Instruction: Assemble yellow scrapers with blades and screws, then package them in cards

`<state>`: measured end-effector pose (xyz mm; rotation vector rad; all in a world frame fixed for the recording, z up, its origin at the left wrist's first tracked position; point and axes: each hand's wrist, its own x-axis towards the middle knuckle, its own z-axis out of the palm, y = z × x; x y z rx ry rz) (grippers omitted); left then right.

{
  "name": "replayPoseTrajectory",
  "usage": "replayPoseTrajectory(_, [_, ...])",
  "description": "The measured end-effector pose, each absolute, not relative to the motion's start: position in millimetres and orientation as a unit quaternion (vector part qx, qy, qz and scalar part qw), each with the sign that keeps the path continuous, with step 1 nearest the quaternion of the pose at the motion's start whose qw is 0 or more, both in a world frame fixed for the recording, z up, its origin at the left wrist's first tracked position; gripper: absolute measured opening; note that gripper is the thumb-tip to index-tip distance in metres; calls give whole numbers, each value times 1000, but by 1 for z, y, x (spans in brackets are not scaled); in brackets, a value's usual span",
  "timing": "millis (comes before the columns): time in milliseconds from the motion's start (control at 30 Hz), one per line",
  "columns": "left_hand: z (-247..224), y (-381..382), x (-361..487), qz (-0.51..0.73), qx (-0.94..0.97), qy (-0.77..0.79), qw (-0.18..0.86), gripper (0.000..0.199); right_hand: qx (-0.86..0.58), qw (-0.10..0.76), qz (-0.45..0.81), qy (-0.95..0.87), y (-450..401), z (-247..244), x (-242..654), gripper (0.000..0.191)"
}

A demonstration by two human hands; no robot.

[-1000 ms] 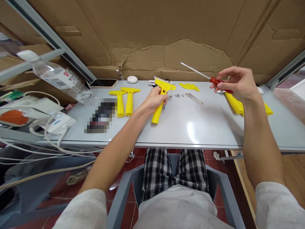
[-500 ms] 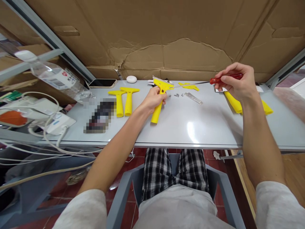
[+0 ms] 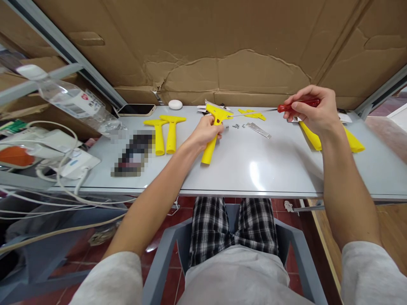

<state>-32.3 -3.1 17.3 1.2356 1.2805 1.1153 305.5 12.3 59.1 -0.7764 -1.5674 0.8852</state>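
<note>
My left hand [image 3: 206, 132] is closed around the neck of a yellow scraper [image 3: 210, 146], its wide head tilted up and away from me. My right hand [image 3: 313, 106] grips the red handle of a screwdriver [image 3: 284, 108]. The long shaft points left, and its tip meets the right end of the scraper's head. Several small screws [image 3: 236, 126] lie just right of the scraper, beside a flat metal blade strip [image 3: 259, 130]. Behind them rest yellow flat plastic pieces [image 3: 252, 114]. Two yellow T-shaped scraper handles [image 3: 171, 133] lie left of my left hand.
More yellow handles [image 3: 354, 142] lie on the right, partly behind my right forearm. A phone [image 3: 137, 110] and a white oval object [image 3: 175, 104] sit at the back left. A plastic bottle [image 3: 74, 103], chargers and cables [image 3: 68, 163] crowd the left side. Cardboard [image 3: 222, 51] stands behind the table.
My right hand and the screwdriver have shifted slightly left, with the tip still at the scraper's head. My left hand holds the scraper almost unmoved.
</note>
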Motion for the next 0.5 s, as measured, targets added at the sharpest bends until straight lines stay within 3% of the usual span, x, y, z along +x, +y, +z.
replayPoseTrajectory(500, [12, -1, -33, 466, 529, 560, 436, 28, -314, 517, 344, -718, 4, 61, 302, 53])
